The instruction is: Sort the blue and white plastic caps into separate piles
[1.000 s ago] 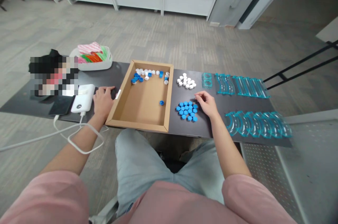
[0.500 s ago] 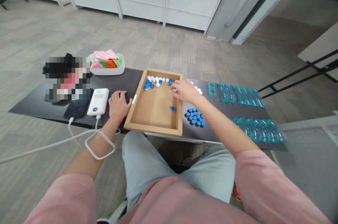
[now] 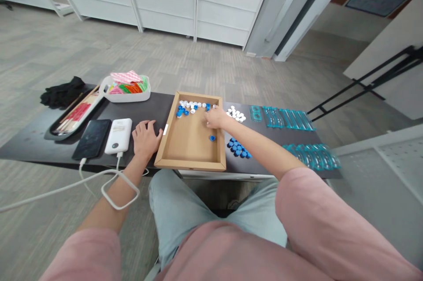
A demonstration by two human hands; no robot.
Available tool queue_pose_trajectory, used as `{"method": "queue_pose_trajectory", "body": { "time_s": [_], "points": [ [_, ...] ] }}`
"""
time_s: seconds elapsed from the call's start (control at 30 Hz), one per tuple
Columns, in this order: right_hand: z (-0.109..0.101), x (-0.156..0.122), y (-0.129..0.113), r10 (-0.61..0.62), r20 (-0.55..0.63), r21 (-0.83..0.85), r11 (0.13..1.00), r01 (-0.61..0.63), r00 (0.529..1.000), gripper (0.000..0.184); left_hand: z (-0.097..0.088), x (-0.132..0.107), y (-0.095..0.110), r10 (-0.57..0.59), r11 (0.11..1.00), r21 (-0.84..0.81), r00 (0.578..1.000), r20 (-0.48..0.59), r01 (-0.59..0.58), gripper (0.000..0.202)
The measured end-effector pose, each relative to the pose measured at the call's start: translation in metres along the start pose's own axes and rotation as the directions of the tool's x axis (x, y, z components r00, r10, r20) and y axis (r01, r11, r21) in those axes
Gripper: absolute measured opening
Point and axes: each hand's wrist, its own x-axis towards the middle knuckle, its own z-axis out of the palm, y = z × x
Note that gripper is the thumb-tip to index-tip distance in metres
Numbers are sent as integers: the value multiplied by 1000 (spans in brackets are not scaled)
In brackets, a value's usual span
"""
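A shallow cardboard tray [image 3: 190, 159] lies on the dark table [image 3: 39, 140] in front of me. Several small blue and white caps [image 3: 188, 108] sit along its far wall, and one blue cap [image 3: 212, 138] lies alone near its right wall. My right hand [image 3: 216, 118] reaches into the tray's far right corner, fingers curled over the caps; what they hold is hidden. My left hand [image 3: 144, 136] rests flat on the table, fingers spread, just left of the tray. Right of the tray lie a pile of white caps [image 3: 236, 114] and a pile of blue caps [image 3: 238, 148].
Rows of clear teal curved pieces [image 3: 287, 118] lie at the table's right end. At the left are a white power bank [image 3: 119, 136] with cable, a black phone [image 3: 91, 138], a white bin [image 3: 127, 93] of coloured items, a dark tray [image 3: 71, 118] and a black cloth [image 3: 61, 91].
My right hand left the blue pile right of the tray and moved left into the tray's far right corner. My left hand stayed put. The view shifted.
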Motion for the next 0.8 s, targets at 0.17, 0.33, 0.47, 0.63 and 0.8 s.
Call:
{"method": "queue_pose_trajectory", "body": {
  "time_s": [0.17,0.33,0.47,0.63,0.8],
  "points": [
    [-12,-20,-5,-18,-100,153,988,33,995,15,3,-1,1,6,999,34,1000,0,-6,64],
    [-1,-68,35,132,-276,524,851,34,952,10,6,0,6,-26,995,97,1000,-12,27,64],
    [37,-115,83,380,-277,760,648,-41,883,14,7,1,7,-43,990,135,999,-2,43,62],
    [93,-154,111,602,-170,850,490,-193,780,19,6,1,8,-51,987,150,999,10,49,60],
    [118,-158,110,618,-187,839,505,-203,764,20,6,2,6,-26,990,142,1000,16,23,63]
  ]
}}
